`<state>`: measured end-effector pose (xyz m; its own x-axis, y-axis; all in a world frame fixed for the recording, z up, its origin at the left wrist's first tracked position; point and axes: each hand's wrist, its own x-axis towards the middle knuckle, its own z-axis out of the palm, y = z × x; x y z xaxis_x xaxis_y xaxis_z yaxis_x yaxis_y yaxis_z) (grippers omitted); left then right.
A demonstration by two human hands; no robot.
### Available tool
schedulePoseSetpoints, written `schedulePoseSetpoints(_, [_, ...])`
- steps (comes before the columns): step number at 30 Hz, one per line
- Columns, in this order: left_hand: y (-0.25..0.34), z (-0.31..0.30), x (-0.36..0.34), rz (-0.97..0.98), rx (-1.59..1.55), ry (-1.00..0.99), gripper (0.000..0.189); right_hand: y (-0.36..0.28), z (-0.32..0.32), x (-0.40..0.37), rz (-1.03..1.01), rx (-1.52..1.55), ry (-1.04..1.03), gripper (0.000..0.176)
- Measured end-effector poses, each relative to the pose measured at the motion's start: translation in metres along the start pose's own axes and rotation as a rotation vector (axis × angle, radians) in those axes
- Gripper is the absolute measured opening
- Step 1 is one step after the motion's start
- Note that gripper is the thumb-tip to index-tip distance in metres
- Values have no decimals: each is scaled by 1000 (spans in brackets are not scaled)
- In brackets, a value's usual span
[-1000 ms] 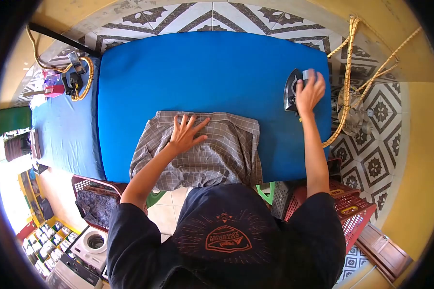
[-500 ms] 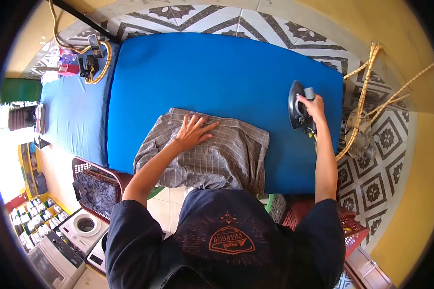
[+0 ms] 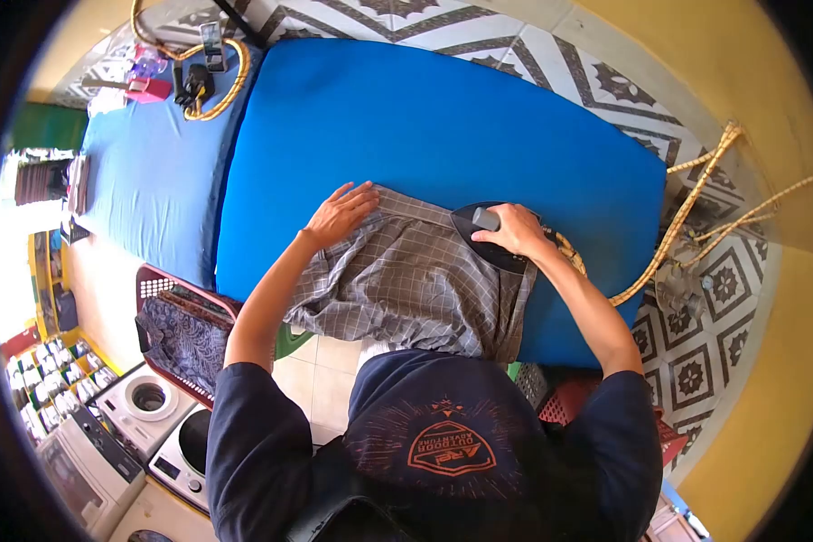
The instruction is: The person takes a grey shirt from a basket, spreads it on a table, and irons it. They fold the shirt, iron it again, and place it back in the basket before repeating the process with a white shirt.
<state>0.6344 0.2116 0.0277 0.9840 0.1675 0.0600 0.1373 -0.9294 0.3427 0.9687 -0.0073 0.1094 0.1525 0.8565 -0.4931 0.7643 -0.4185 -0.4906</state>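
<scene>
A grey checked garment (image 3: 411,280) lies rumpled along the near edge of the blue padded table (image 3: 406,117). My left hand (image 3: 341,217) rests at its upper left corner, fingers stretched out flat. Wrapped round the handle of a dark iron (image 3: 465,226) is my right hand (image 3: 515,230). The iron sits on the garment's upper right part, its tip pointing left. Part of the iron is hidden under my hand and wrist.
A yellow patterned cord (image 3: 682,217) runs at the right by the wall. On the lighter blue table (image 3: 149,172) at left lie a phone (image 3: 212,47) and a pink object (image 3: 149,89). A basket of folded clothes (image 3: 185,339) and washing machines (image 3: 144,397) stand at lower left.
My right hand has brought the iron left from the bare blue cloth onto the garment. My left hand has shifted from the garment's middle to its upper left corner.
</scene>
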Motion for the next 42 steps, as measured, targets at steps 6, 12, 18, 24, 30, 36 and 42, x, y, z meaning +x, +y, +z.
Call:
schedulePoseSetpoints(6, [12, -66, 29, -153, -139, 312, 31, -104, 29, 69, -60, -88, 120, 51])
schedulePoseSetpoints(12, [72, -161, 136, -36, -217, 693, 33, -176, 84, 137, -243, -12, 305, 43])
schedulePoseSetpoints(18, [70, -101, 160, -45, -349, 617, 35, -94, 18, 43, -49, -90, 128, 55])
schedulePoseSetpoints(24, [50, 23, 104, -108, -216, 248, 38, 100, 12, -81, 382, 112, 342, 58])
schedulePoseSetpoints(30, [55, -11, 106, -114, -196, -464, 48, 208, -14, -147, 522, 83, 525, 74])
schedulePoseSetpoints(36, [100, -75, 107, -166, -165, -623, 58, 1, 12, -155, -42, 477, 892, 22])
schedulePoseSetpoints(42, [252, -127, 11, 44, -435, -202, 48, -163, 216, -80, -271, 916, 519, 28])
